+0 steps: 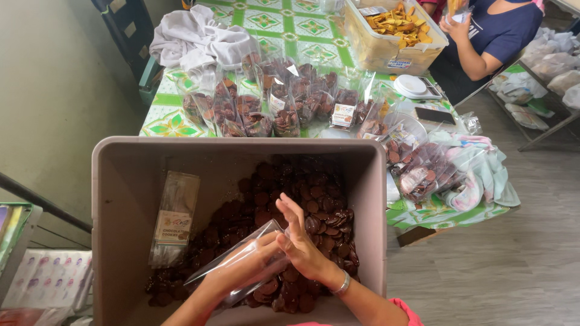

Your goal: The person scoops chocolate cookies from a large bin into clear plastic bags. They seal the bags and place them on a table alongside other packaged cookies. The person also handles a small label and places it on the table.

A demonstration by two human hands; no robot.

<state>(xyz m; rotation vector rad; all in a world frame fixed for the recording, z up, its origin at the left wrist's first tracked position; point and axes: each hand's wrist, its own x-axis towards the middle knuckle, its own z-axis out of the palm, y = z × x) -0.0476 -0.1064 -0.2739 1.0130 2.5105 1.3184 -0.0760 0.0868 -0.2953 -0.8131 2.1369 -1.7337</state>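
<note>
A large beige plastic bin (121,199) in front of me holds a heap of round chocolate cookies (320,211). My left hand (257,256) is inside a clear plastic bag (232,265) held over the cookies, with a few cookies at the bag's bottom. My right hand (299,238), with a silver bracelet on the wrist, grips the bag's open mouth against the left hand. A stack of empty labelled clear bags (174,217) leans on the bin's left inner wall.
Beyond the bin, a table with a green patterned cloth (284,27) carries several filled cookie bags (272,102), a white cloth (193,39), a tub of yellow snacks (393,33), a small white scale (415,86) and a phone (435,115). Another person (489,33) sits at the far right.
</note>
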